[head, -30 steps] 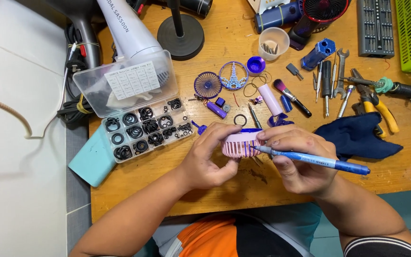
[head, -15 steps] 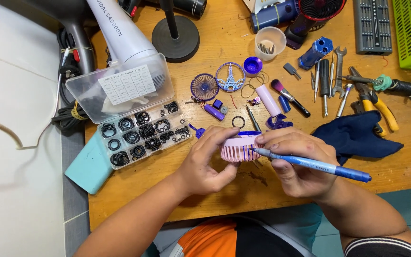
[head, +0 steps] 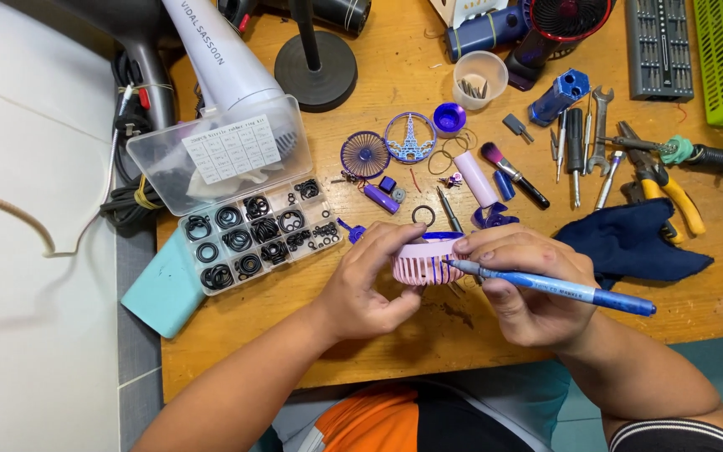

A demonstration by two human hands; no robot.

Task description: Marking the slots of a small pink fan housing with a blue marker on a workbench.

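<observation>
Pink slotted fan shell sits pinched between both hands: left hand fingers curl round its side, right hand grips it and a blue pen pressed against it

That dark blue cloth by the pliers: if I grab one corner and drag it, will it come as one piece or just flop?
The dark blue cloth lies crumpled in soft folds, so it will probably flop and stretch out, not slide stiffly. It looks light. Its upper edge sits against the yellow-handled pliers, so dragging it may nudge them.
</observation>
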